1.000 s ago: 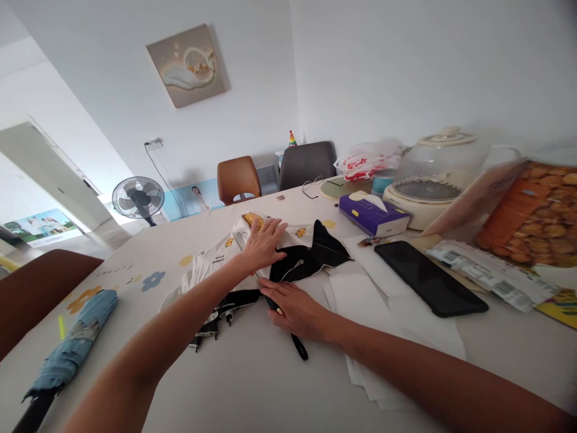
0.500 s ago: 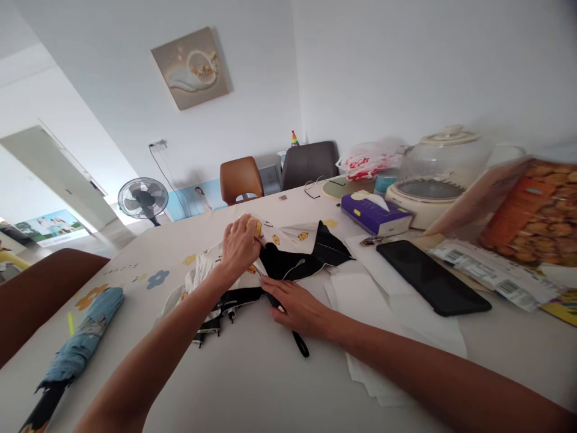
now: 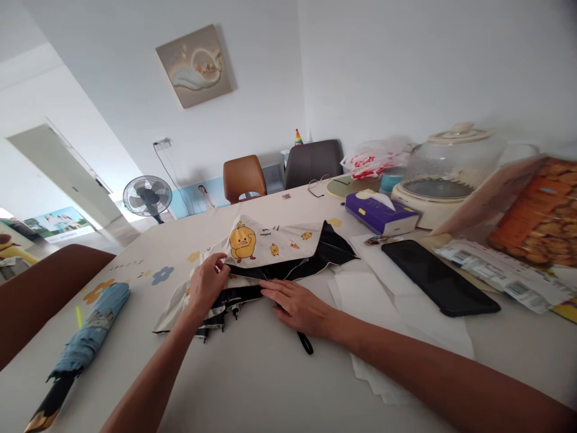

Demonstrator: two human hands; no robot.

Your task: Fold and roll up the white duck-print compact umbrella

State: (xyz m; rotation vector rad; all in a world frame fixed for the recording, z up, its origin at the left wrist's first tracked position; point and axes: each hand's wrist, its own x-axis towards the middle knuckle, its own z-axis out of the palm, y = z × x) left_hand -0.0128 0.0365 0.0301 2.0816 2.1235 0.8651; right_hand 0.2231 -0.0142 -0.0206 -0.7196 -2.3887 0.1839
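A folding umbrella (image 3: pixel 293 248) with a white canopy, yellow duck prints and a black lining lies loosely folded on the table. My left hand (image 3: pixel 210 281) pinches the canopy's edge just left of the big duck. My right hand (image 3: pixel 297 305) is closed over the umbrella's near end, where the handle is mostly covered by my palm. A black wrist strap (image 3: pixel 305 343) pokes out below that hand. Several rib tips show along the near edge of the folds. At the left lies a second umbrella (image 3: pixel 90 334), light blue and rolled up.
Right of my hands are white paper sheets (image 3: pixel 383 313), a black phone (image 3: pixel 439 278) and a purple tissue box (image 3: pixel 381 211). Behind them stand a glass-domed appliance (image 3: pixel 451 162) and a food package (image 3: pixel 536 219). Eyeglasses (image 3: pixel 318 186) lie near the far edge.
My left hand has moved left and nearer to me along the canopy. A white panel now lies spread over the black lining, showing the large duck. My right hand stays on the umbrella.
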